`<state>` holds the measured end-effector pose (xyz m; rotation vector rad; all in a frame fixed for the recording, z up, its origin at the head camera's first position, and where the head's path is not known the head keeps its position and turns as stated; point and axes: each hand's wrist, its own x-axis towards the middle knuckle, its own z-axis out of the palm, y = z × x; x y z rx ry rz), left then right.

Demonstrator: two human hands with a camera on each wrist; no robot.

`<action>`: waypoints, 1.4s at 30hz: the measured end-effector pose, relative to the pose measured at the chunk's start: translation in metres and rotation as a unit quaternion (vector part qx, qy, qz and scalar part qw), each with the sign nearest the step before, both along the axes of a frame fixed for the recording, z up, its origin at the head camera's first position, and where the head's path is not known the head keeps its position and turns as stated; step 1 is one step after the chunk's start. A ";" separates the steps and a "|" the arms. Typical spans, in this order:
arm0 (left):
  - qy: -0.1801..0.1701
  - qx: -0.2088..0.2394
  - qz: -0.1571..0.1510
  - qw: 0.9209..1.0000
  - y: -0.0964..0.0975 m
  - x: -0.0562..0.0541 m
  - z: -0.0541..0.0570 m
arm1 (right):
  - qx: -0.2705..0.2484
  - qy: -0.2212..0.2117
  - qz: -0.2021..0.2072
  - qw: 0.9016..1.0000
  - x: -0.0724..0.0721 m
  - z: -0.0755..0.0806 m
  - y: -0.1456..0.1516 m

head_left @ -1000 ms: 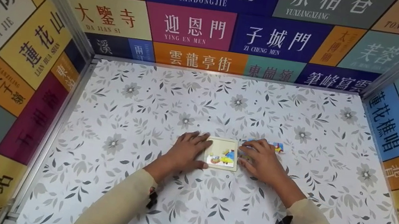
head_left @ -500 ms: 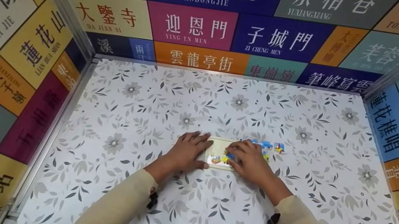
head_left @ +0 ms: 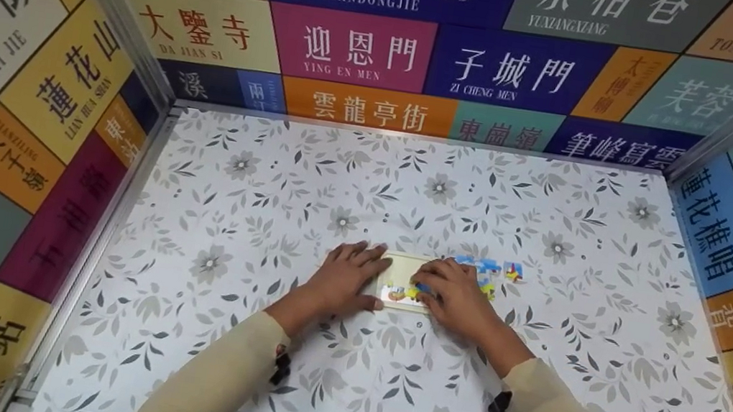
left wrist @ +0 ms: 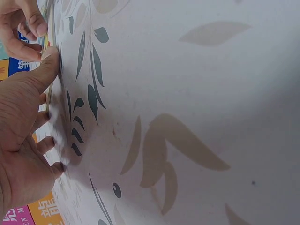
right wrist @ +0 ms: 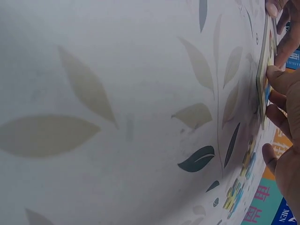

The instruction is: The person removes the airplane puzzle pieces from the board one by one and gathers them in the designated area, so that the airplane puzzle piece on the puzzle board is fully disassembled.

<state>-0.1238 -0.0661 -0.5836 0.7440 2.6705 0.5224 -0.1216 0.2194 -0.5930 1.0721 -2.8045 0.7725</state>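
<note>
A small pale jigsaw puzzle tray (head_left: 403, 267) lies flat, with colourful pieces (head_left: 393, 291) along its lower part. My left hand (head_left: 347, 277) rests at its left side, fingers spread, thumb near the lower corner. In the left wrist view, that thumb (left wrist: 49, 63) touches the tray's edge while other fingertips stand on the table. My right hand (head_left: 459, 294) is over the tray's right part. Its thumb and curled fingers are around a blue jigsaw puzzle piece (head_left: 425, 288), mostly hidden below them. In the right wrist view, the right thumb (right wrist: 276, 77) lies over the tray rim.
Loose jigsaw pieces (head_left: 486, 289) lie just right of the tray, partly behind the right hand. Another loose piece (head_left: 513, 271) lies farther right. Lettered panels (head_left: 350, 47) enclose the back and sides of the flower-patterned table (head_left: 341, 180).
My right hand has moved left from beside the loose pieces to over the tray's right part, uncovering those pieces. It barely shifts in the last half second. The left hand stays put.
</note>
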 end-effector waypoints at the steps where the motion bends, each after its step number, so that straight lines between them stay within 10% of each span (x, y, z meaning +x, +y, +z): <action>1: 0.000 0.000 0.000 1.000 0.000 0.000 0.000 | 0.000 -0.001 0.001 1.000 0.000 0.000 0.000; 42: 0.009 0.009 -0.002 1.000 0.000 0.002 0.002 | 0.004 0.036 0.011 0.999 0.000 -0.001 -0.001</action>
